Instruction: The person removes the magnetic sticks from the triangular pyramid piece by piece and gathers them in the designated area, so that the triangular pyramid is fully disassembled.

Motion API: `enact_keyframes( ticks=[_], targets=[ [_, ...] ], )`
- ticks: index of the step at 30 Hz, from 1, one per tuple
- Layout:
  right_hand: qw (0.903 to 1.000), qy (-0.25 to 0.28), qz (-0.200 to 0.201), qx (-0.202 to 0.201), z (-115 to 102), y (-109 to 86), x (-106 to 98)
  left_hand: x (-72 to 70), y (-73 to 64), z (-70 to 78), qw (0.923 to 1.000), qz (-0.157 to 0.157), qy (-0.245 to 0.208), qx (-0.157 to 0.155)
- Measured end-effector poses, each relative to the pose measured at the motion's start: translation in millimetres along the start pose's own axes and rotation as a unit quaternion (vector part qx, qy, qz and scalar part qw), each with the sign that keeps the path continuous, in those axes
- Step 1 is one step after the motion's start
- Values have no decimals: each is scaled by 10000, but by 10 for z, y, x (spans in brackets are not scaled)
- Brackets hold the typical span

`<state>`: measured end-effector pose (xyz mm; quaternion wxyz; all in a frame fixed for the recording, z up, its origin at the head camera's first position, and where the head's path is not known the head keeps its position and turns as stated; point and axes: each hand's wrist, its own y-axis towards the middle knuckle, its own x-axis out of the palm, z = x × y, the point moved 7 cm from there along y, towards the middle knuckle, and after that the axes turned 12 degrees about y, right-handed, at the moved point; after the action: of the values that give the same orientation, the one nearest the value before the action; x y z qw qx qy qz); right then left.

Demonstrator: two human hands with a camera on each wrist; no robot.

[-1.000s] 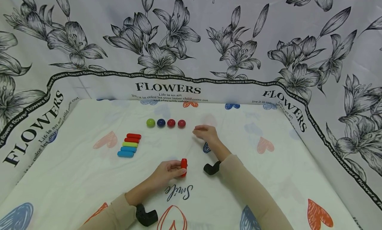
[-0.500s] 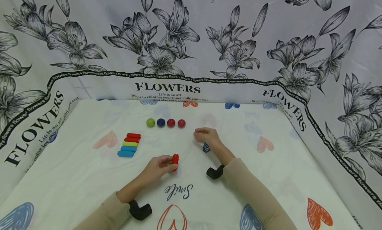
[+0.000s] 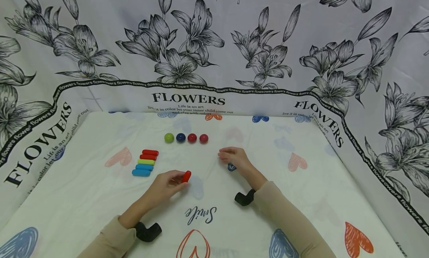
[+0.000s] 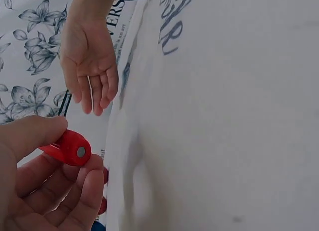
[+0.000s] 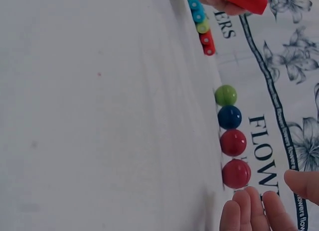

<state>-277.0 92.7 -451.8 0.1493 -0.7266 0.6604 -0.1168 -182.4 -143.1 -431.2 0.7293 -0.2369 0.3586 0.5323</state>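
My left hand (image 3: 163,185) pinches a red magnetic rod (image 3: 186,177) between thumb and fingers, raised over the middle of the table. In the left wrist view the rod (image 4: 72,147) shows a round silver disc in its end. My right hand (image 3: 235,157) holds nothing; its fingers are extended, palm turned inward, just right of a row of balls. From left to right the row has a green ball (image 3: 169,137), a dark blue ball (image 3: 181,137), a red ball (image 3: 192,138) and another red ball (image 3: 203,138). The right wrist view puts my right fingertips (image 5: 253,193) close by the end red ball (image 5: 236,173).
Left of my left hand, several rods lie side by side: two red rods (image 3: 149,152), a yellow-green rod (image 3: 146,162) and two blue rods (image 3: 141,172). A white printed cloth (image 3: 254,228) covers the table. Behind it hangs a flower-print curtain (image 3: 221,72). Black wrist mounts (image 3: 149,232) jut from both sleeves.
My left hand has moved left and slightly away from me with the red magnetic rod, which now leans more. My right hand has drawn slightly back toward me.
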Motion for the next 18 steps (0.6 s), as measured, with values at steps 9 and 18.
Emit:
enact_keyframes(
  ticks=[9, 18],
  targets=[
    [10000, -44, -50, 51, 22, -81, 2, -141, -33, -14, 9971, 98, 667, 361],
    [9999, 20, -155, 58, 69, -138, -13, -350, -90, -82, 9845, 332, 1632, 542]
  ],
)
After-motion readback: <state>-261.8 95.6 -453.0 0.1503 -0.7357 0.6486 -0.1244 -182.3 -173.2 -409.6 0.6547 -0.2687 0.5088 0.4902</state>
